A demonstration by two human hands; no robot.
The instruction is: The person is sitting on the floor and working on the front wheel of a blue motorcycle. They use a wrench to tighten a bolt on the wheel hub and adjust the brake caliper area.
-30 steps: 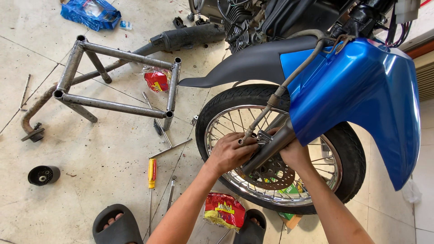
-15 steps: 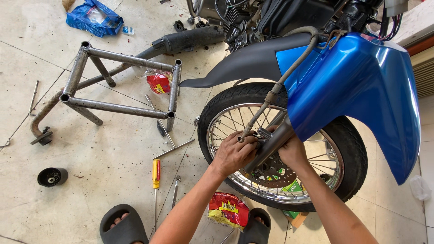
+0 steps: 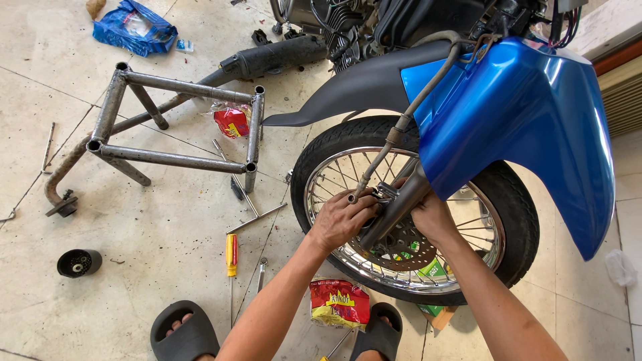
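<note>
Seen from above on a tiled workshop floor [image 3: 134, 267]: both bare hands at the front wheel [image 3: 414, 214] of a motorcycle. Left hand [image 3: 341, 217] curled shut over the lower end of the grey fork leg [image 3: 394, 210], fingers wrapped round the small metal fitting there, just where the thin cable [image 3: 394, 137] comes down from twelve o'clock. Right hand [image 3: 431, 217] closed on the same fork leg from the three o'clock side, thumb and fingers pressed against it; grip on the far side hidden. Fork leg at picture centre, slanting down across the spokes toward the brake disc [image 3: 401, 251] at the hub. Blue fender [image 3: 528, 127] overhanging the tyre at two o'clock, black mudguard [image 3: 354, 90] stretching toward eleven.

At nine to ten o'clock, well apart from the wheel, a bare steel tube frame [image 3: 174, 120] lying on the floor, a red packet [image 3: 232, 122] inside it. Exhaust pipe [image 3: 274, 57] at twelve o'clock, blue plastic bag [image 3: 137, 30] in the top left corner. Yellow-and-red screwdriver [image 3: 231, 254] at seven o'clock, near a T-handle wrench [image 3: 244, 197]. Round black part [image 3: 79, 263] at eight o'clock. Red and yellow snack bag [image 3: 340, 302] at six o'clock, between two feet in dark sandals [image 3: 184, 331].
</note>
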